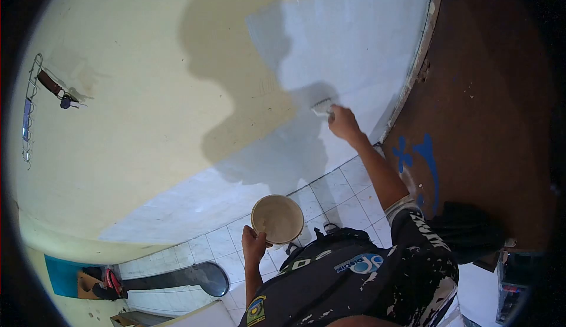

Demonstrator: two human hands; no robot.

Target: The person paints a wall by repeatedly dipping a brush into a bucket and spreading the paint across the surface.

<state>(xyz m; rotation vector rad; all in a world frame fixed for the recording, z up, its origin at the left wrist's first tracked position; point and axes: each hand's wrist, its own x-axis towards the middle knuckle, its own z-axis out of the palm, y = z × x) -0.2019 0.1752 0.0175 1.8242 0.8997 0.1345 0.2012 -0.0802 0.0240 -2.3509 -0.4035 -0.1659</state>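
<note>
My right hand (344, 121) is closed round a paint brush (322, 108), whose bristles are against the white-painted part of the wall (348, 38). Pale yellow wall (147, 109) lies to the left of the white area. Lower down, my left hand (254, 243) grips the rim of a round bucket (277, 219), with the thumb over the edge. The bucket's inside looks pale; how much it holds is hard to tell.
A brown surface (489, 109) with blue marks stands at the right. Keys on a hook rack (29, 112) hang at the left. White floor tiles (330, 191) run below the wall. Dark cloth (471, 230) lies at lower right.
</note>
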